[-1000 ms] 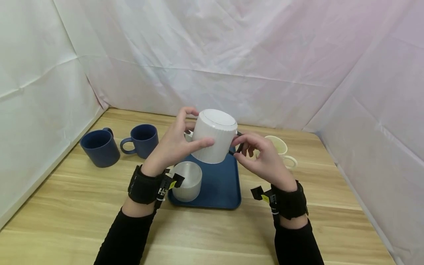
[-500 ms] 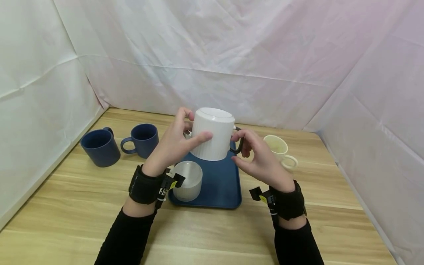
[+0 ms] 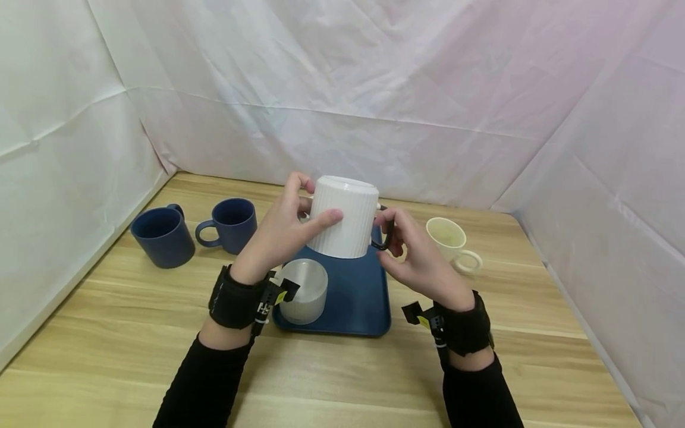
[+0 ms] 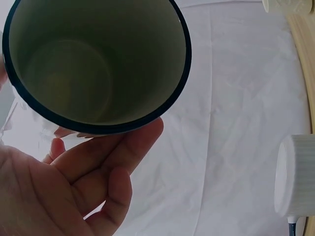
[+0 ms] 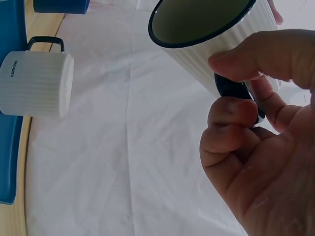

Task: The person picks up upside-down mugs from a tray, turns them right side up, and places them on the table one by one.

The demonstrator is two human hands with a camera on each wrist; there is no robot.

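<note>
From the head view, my left hand (image 3: 278, 238) and right hand (image 3: 417, 258) hold the white ribbed ceramic mug with the dark handle (image 3: 345, 217) upside down above the blue plastic tray (image 3: 355, 303). A second ago it leaned toward me with its base showing; now it stands nearly plumb and slightly lower, so I judge the turn-over about done and the mug ready to come down beside the second white ribbed mug (image 3: 302, 291) on the tray. Two dark blue mugs (image 3: 163, 236) and a cream cup (image 3: 449, 241) stand on the wooden bench (image 3: 107, 333).

From the left wrist, my left fingers (image 4: 110, 155) curl round the wall below the dark rim (image 4: 98, 64).

From the right wrist, my right fingers (image 5: 231, 123) pinch the dark handle (image 5: 236, 91).
</note>
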